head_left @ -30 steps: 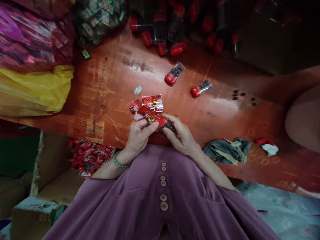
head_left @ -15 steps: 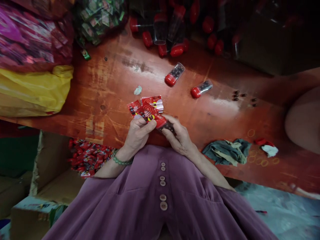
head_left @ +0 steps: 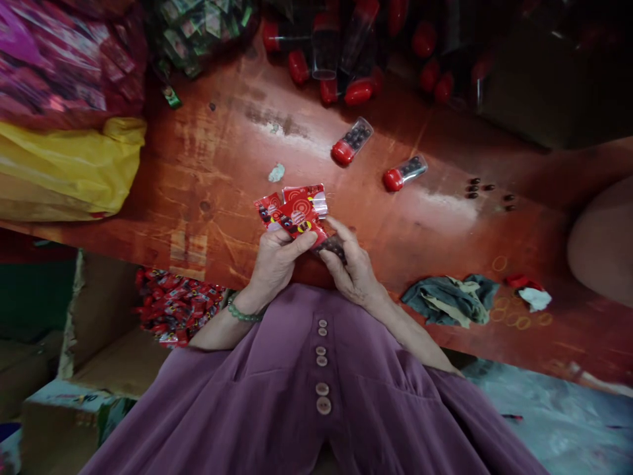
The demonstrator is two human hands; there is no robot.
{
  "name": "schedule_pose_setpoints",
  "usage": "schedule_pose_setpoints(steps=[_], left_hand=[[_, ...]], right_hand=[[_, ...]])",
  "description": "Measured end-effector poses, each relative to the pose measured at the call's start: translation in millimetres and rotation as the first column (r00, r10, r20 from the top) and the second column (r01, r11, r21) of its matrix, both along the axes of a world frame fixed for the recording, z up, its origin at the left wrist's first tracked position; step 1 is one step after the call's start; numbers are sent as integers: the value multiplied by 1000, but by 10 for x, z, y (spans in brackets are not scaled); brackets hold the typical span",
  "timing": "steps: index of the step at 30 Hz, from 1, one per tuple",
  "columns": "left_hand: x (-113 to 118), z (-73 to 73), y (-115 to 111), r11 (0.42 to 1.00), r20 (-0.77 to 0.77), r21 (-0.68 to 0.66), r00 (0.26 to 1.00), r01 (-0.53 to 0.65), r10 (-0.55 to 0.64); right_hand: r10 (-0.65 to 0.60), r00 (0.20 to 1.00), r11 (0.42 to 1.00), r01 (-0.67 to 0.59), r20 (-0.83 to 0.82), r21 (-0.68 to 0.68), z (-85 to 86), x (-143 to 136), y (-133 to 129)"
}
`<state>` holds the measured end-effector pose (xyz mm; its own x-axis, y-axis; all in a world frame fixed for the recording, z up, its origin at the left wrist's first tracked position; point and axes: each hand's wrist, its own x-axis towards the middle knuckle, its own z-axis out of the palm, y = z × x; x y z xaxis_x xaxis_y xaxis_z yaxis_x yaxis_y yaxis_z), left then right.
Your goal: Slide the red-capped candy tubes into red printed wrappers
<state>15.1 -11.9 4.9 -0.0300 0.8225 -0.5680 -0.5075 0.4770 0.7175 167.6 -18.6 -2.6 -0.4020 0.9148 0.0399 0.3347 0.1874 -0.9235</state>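
In front of my body, my left hand (head_left: 281, 256) pinches several red printed plastic sleeves (head_left: 299, 212), fanned out with the thumb on top. One sleeve lies over the end of a clear plastic bottle (head_left: 332, 247) filled with dark balls. My right hand (head_left: 355, 269) has its thumb and fingers around the bottle's clear end. The bottle's cap is hidden under the sleeve and fingers. Farther out on the table lie two red-capped clear bottles, a fuller one (head_left: 353, 141) and a partly filled one (head_left: 405, 173).
More red-capped bottles (head_left: 325, 53) are heaped at the back. Loose dark balls (head_left: 475, 188), a grey-green cloth (head_left: 451, 300) and rubber bands (head_left: 519, 322) lie rightward on the table (head_left: 227, 171). At left are bags (head_left: 74, 171) and a cardboard box (head_left: 109, 366) of red packets.
My right index finger has lifted and straightened slightly along the bottle. The sleeves have shifted a little in my left hand. The camera view has moved slightly.
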Motion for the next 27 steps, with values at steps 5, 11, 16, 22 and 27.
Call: schedule_pose_setpoints(steps=[5, 11, 16, 22, 27], left_hand=[[40, -16, -21, 999, -2, 12, 999, 45, -45], [-42, -20, 45, 987, 31, 55, 988, 152, -154], [-26, -64, -12, 989, -24, 45, 990, 138, -137], [53, -89, -160, 991, -99, 75, 990, 112, -105], [39, -103, -140, 989, -108, 107, 990, 102, -90]], right_hand=[[-104, 994, 977, 93, -46, -194, 22, -54, -48], [-79, 996, 973, 69, -40, -219, 64, -16, 0], [-67, 998, 998, 67, 5, -20, -19, -8, -21], [-178, 980, 973, 162, -86, -163, -26, -95, -135], [-164, 984, 986, 161, -72, -42, 1, -85, -125]])
